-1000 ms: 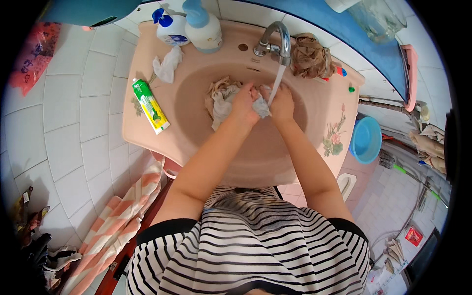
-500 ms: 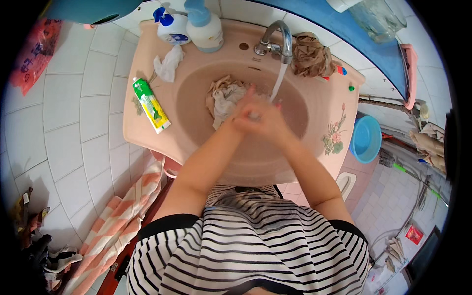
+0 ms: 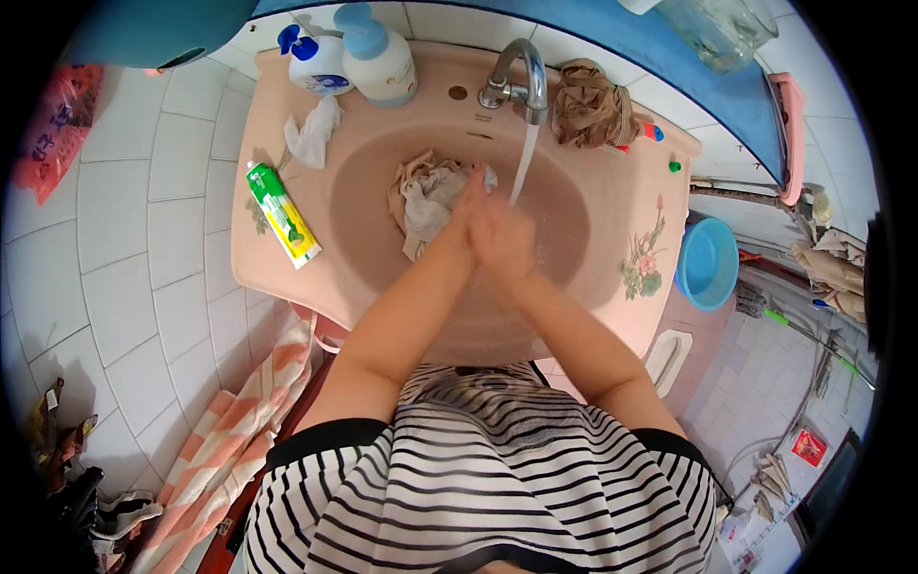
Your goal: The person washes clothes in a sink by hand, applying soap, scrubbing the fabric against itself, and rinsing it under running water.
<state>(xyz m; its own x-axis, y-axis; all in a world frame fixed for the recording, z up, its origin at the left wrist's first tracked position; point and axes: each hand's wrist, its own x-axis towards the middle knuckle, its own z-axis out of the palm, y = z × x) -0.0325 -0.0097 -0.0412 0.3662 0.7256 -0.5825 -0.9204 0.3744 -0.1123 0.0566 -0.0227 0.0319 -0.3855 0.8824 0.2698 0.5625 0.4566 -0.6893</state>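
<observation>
Two hands: left hand point(image 3: 468, 216) against right hand point(image 3: 505, 234); blurry, can't tell if the grip's closed;
Pale scrap point(image 3: 491, 179): pokes past the grip;
Wadded cloths point(image 3: 427, 199): just left, in sink point(image 3: 359, 249)

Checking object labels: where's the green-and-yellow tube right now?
Head view, left side: the green-and-yellow tube lies on the sink's left ledge, beside the basin, nearer the person than the crumpled white cloth or tissue.

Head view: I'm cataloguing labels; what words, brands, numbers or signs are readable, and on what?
None reads clearly.
Green-yellow tube: print too small.
Dark-blue-topped bottle: blurred.
Light-blue-topped bottle: too small.
Pink-red bag: marks blurred.
Sink: tiny mark, illegible.
Red square: blurred.
</observation>
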